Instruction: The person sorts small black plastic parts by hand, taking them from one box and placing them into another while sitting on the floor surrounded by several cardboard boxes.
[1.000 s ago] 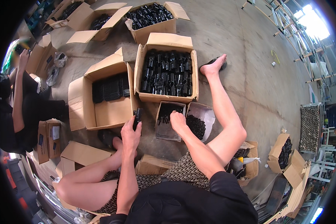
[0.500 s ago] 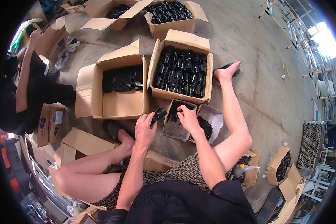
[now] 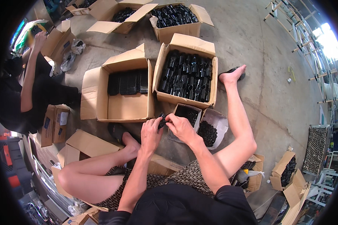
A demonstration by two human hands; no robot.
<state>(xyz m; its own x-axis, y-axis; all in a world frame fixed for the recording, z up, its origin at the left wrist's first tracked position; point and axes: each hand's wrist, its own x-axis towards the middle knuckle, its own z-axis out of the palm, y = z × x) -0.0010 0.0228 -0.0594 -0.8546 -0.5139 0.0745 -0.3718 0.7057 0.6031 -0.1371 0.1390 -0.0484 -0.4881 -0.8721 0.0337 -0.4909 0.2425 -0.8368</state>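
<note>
My left hand (image 3: 150, 132) is closed round a short glossy black part (image 3: 162, 120), held up over the floor between my legs. My right hand (image 3: 181, 129) meets the end of that part with pinched fingers; whatever lies between them is too small to make out. Just beyond it stands a small box (image 3: 175, 137) with little black pieces inside. Beside that, a second small grey-lined box (image 3: 220, 123) carries a heap of small black pieces (image 3: 207, 134).
Ahead, one carton (image 3: 125, 108) has a row of thin black parts at its far side. To its right, another carton (image 3: 184, 99) is filled with glossy black parts. Two more filled cartons stand farther off. A co-worker (image 3: 30, 88) sits at the left; metal racks (image 3: 308, 48) line the right.
My right hand has come left out of the small box to the black part. My left hand has shifted slightly right and down, still gripping the part. The view has shifted a little.
</note>
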